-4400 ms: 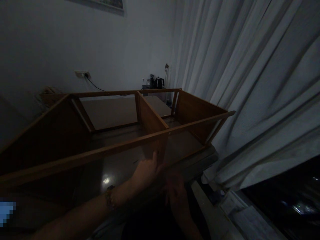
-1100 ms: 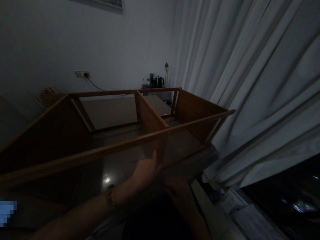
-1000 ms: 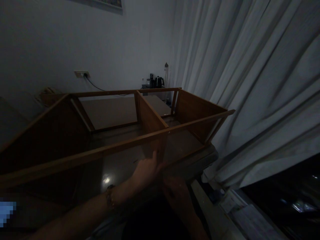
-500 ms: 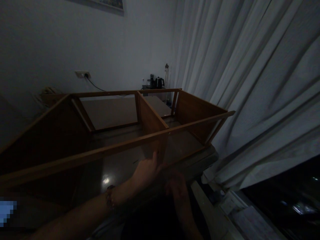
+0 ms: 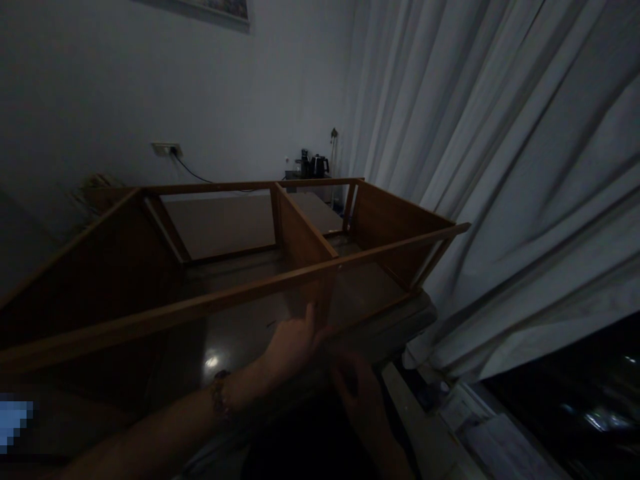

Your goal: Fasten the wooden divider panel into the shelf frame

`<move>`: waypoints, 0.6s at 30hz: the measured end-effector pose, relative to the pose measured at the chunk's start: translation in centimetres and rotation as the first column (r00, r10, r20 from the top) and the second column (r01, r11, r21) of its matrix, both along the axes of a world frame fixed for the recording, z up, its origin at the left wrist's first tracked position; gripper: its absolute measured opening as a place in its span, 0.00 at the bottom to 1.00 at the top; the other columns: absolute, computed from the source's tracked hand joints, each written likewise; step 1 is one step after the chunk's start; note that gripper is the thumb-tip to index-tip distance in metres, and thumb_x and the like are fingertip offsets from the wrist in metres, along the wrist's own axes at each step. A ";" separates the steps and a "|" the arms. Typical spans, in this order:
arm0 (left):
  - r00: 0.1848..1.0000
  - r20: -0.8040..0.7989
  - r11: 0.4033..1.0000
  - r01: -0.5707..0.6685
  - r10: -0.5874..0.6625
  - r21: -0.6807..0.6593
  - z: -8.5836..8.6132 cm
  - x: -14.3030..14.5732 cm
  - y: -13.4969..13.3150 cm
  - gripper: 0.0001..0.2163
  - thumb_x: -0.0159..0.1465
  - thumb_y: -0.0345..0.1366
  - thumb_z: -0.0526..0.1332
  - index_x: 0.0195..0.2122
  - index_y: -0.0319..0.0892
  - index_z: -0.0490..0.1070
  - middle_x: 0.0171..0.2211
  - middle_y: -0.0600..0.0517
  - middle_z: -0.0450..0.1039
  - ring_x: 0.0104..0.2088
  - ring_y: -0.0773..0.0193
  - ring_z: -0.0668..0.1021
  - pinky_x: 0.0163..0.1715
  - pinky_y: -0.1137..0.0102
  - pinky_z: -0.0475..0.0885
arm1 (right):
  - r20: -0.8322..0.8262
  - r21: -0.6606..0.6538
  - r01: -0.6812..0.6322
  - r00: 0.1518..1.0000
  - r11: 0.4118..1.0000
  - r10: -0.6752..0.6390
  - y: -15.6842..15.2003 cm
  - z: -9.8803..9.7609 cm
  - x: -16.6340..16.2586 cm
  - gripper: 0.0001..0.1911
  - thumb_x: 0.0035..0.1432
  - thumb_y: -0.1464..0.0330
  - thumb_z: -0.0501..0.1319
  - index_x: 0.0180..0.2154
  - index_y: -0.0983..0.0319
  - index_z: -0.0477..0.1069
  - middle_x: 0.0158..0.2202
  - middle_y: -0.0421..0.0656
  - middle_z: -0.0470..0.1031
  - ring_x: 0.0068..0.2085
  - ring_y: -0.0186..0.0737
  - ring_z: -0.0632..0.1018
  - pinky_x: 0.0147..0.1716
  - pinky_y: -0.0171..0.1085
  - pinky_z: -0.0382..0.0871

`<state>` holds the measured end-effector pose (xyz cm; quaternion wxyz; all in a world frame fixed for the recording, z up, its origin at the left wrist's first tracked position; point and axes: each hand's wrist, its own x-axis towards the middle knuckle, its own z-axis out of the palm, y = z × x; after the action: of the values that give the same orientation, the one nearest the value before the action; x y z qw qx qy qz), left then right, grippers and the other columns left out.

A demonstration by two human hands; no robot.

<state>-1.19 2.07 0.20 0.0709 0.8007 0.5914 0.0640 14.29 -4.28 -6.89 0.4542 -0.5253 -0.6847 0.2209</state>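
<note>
Beside the left hand (image 5: 291, 341), the wooden frame (image 5: 304, 241) stretches left-to-right.

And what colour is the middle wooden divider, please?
The divider is reddish brown, seen in the head view.

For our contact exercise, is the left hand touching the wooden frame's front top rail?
Apart. The head view shows part of the divider between the left hand and the front top rail.
</note>
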 end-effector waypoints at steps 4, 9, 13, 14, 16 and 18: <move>1.000 -0.005 1.000 -0.003 0.003 0.005 0.0 0.0 0.0 0.26 0.62 0.49 0.40 0.52 0.32 0.48 0.30 0.43 0.75 0.30 0.57 0.78 0.26 0.70 0.67 | 0.048 0.031 -0.014 0.999 0.999 0.012 0.0 0.1 -0.2 0.12 0.57 0.69 0.53 0.43 0.58 0.67 0.40 0.44 0.73 0.42 0.40 0.74 0.43 0.39 0.67; 1.000 0.020 1.000 0.010 -0.009 -0.014 0.3 0.0 -0.1 0.25 0.62 0.49 0.40 0.52 0.33 0.48 0.31 0.43 0.75 0.31 0.58 0.78 0.27 0.70 0.67 | -0.154 -0.140 -0.015 0.988 0.990 -0.007 -0.6 1.3 -1.3 0.16 0.58 0.66 0.52 0.48 0.59 0.64 0.40 0.44 0.75 0.40 0.40 0.76 0.37 0.34 0.70; 1.000 0.022 1.000 0.011 -0.011 -0.017 0.5 0.0 -0.2 0.25 0.62 0.49 0.39 0.51 0.33 0.50 0.31 0.43 0.74 0.31 0.59 0.78 0.27 0.71 0.67 | -0.400 -0.312 -0.078 0.915 0.947 -0.056 -0.8 2.0 -2.0 0.25 0.58 0.61 0.51 0.56 0.62 0.54 0.32 0.44 0.78 0.27 0.38 0.78 0.27 0.33 0.72; 1.000 0.019 1.000 0.012 -0.011 -0.023 0.5 0.0 -0.2 0.25 0.62 0.49 0.39 0.52 0.33 0.50 0.31 0.43 0.74 0.32 0.59 0.78 0.27 0.71 0.67 | -0.445 -0.321 -0.099 0.893 0.942 -0.058 -0.8 2.0 -2.1 0.26 0.57 0.60 0.51 0.56 0.62 0.53 0.32 0.44 0.78 0.26 0.38 0.78 0.25 0.34 0.72; 1.000 0.005 0.999 0.010 -0.010 -0.034 0.4 0.0 -0.2 0.26 0.62 0.49 0.39 0.53 0.32 0.48 0.32 0.42 0.74 0.32 0.58 0.77 0.27 0.70 0.67 | -0.488 -0.316 -0.130 0.872 0.940 -0.043 -0.7 2.0 -2.1 0.26 0.57 0.59 0.52 0.55 0.62 0.55 0.34 0.47 0.77 0.28 0.39 0.79 0.24 0.34 0.72; 1.000 -0.009 1.000 0.010 -0.010 -0.029 0.3 0.0 -0.1 0.27 0.62 0.49 0.39 0.53 0.32 0.47 0.32 0.41 0.74 0.32 0.57 0.77 0.27 0.70 0.67 | -0.454 -0.294 -0.131 0.891 0.947 -0.017 -0.6 1.8 -1.9 0.22 0.57 0.60 0.52 0.52 0.62 0.60 0.37 0.47 0.76 0.32 0.40 0.78 0.26 0.33 0.72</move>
<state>-1.18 1.97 0.49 0.0803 0.8027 0.5887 0.0512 12.36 -4.87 -5.12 0.5033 -0.5052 -0.5316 0.4571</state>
